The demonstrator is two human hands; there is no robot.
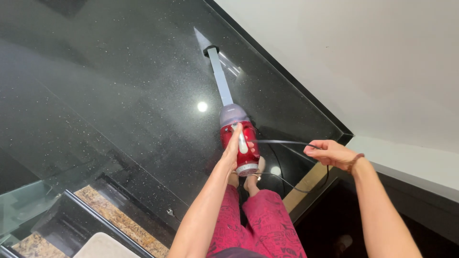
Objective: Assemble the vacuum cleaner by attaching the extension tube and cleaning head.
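My left hand (234, 145) grips the handle of a red stick vacuum (239, 138). Its silver tube (221, 79) runs away from me to a black nozzle (211, 49) resting on the glossy black speckled floor (119, 95), close to the wall. My right hand (330, 152) is off to the right, pinching the vacuum's black power cord (282, 142), which loops down past my bare feet (252, 177). I wear red patterned trousers (258, 220).
A white wall (373, 57) with a black skirting (287, 76) runs diagonally at the right. Steps with brown stone treads (119, 217) and a glass panel (24, 205) lie at the lower left. A wooden strip (306, 184) borders the floor by my right.
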